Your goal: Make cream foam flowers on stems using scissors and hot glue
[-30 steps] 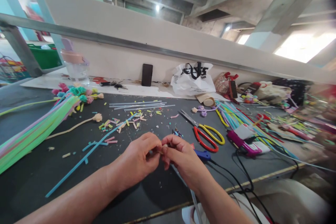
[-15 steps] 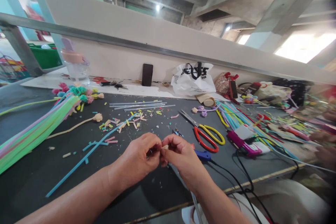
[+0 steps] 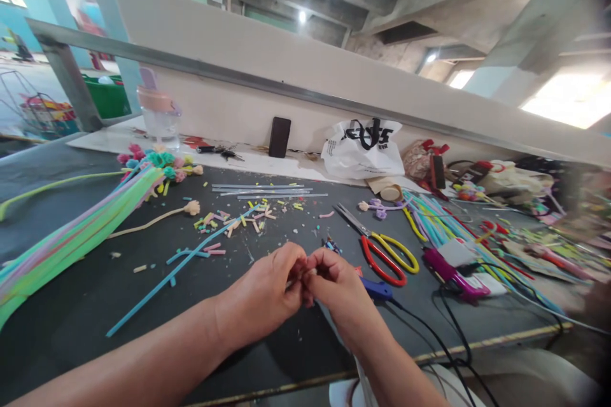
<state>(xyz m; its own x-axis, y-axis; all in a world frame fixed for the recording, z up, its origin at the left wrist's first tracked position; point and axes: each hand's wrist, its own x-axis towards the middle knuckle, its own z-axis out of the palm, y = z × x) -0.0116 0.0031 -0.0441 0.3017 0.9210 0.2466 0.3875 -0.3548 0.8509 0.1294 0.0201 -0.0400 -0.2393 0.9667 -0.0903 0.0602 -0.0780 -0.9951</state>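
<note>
My left hand (image 3: pixel 267 289) and my right hand (image 3: pixel 337 283) meet fingertip to fingertip above the dark table. Both are closed in a pinch around something small and pale, mostly hidden by the fingers. A clear strip (image 3: pixel 365 381) runs down from under my right hand past the table's front edge. Right of my hands lie scissors (image 3: pixel 384 254) with one red and one yellow handle, and a blue tool (image 3: pixel 377 289) with a black cord. A long light-blue stick (image 3: pixel 157 292) rests left of my hands, near short coloured pieces (image 3: pixel 214 222).
Green and pastel stems with flower heads (image 3: pixel 95 222) lie at left. A bottle (image 3: pixel 160 117), a phone (image 3: pixel 279 137) and a white bag (image 3: pixel 363 149) stand along the back. A purple glue gun (image 3: pixel 451 273), cords and blue stems (image 3: pixel 429 219) are at right.
The view has turned slightly left, so the table's objects appear farther right. My hands stay together in the same pinch. The blurred person's hands at the right edge have mostly left the view.
</note>
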